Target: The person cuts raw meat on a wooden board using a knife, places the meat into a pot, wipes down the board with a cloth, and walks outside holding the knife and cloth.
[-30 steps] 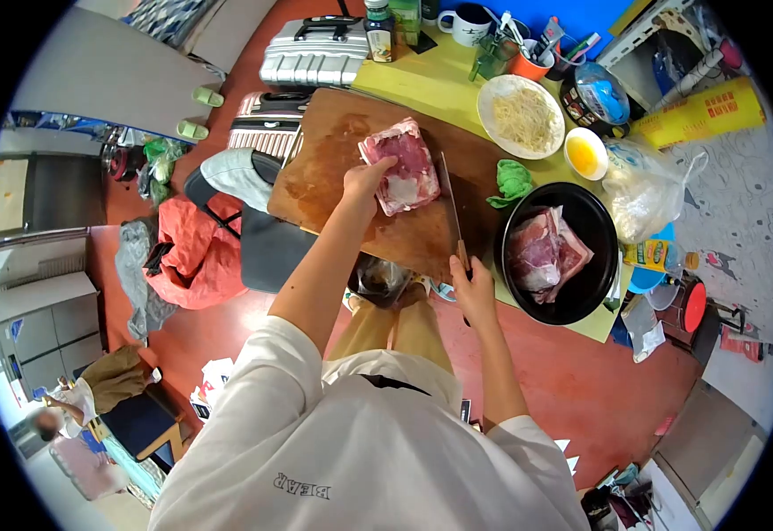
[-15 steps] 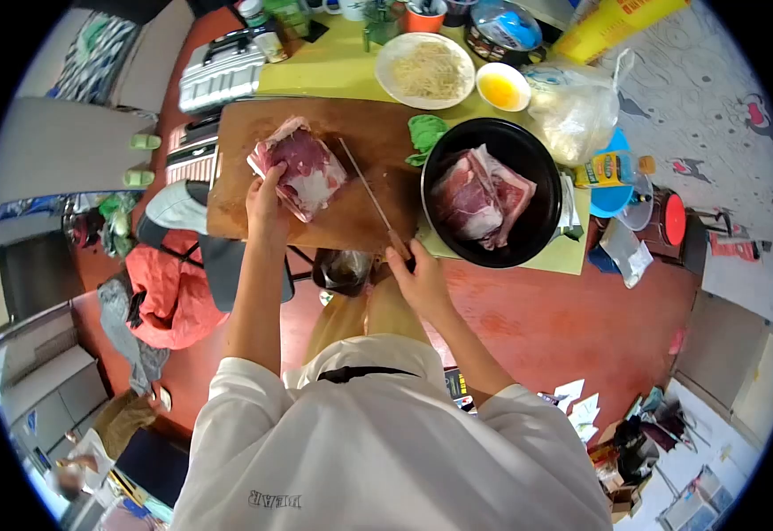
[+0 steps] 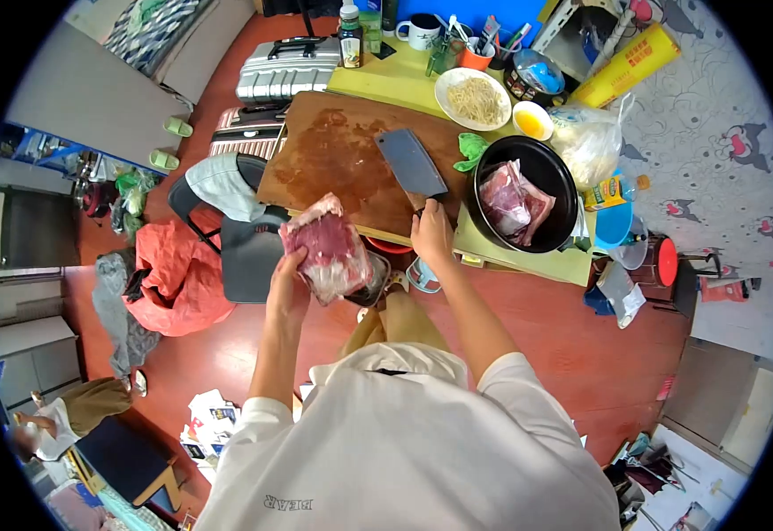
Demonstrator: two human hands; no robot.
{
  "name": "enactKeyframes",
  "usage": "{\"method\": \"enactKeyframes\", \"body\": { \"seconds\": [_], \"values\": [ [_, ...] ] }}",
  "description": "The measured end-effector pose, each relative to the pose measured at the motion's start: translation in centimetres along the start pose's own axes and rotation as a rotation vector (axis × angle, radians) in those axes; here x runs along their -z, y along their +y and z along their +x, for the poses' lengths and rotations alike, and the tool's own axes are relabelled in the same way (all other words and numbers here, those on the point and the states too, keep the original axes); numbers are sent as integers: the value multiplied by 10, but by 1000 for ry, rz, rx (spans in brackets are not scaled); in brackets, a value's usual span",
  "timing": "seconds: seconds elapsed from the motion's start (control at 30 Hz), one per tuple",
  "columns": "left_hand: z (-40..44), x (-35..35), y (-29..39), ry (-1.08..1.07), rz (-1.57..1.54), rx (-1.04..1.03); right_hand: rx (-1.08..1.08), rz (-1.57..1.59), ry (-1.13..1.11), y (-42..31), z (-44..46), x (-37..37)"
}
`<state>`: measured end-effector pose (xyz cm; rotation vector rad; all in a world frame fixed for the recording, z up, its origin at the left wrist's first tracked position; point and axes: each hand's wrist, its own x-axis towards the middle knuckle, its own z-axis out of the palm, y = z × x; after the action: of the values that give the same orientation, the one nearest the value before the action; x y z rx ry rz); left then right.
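Fingers [image 3: 299,256] of the left hand [image 3: 286,285] are gripping one slab of raw meat [image 3: 331,255], which is hanging in the air at the near edge of the cutting board [image 3: 315,168]. The right hand [image 3: 433,234] is holding the cleaver [image 3: 411,163] by its handle, and the broad blade is lying over the board's right part. Beside the board, a black pot [image 3: 553,165] is standing on the yellow-green surface [image 3: 386,81], containing more raw meat [image 3: 507,202]. Farther back, a bowl [image 3: 516,114] of yellow liquid and a plate [image 3: 442,87] of pale strands are sitting.

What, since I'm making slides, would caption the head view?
Left hand holding raw meat, right hand at a cleaver on the board.
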<state>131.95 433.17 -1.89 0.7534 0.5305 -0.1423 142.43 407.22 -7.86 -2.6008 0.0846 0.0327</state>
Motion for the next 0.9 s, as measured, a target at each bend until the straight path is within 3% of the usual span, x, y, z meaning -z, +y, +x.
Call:
{"method": "enactKeyframes", "body": {
  "seconds": [0.17,0.33,0.47,0.57,0.73,0.9],
  "values": [
    [-49,12,-8,166,-88,8,149,19,28,5,-12,-7],
    [-79,30,-16,161,-123,-34,284,88,141,1,-58,4],
    [-93,14,-18,159,-155,-29,329,214,96,13,-104,25],
    [-96,-22,-19,110,-122,-30,150,449,-60,15,-127,58],
    [-66,-100,-53,6,-42,-11,95,598,-21,59,-132,120],
    [-40,-227,-95,-27,43,83,91,676,-3,139,-117,180]
  ]
}}
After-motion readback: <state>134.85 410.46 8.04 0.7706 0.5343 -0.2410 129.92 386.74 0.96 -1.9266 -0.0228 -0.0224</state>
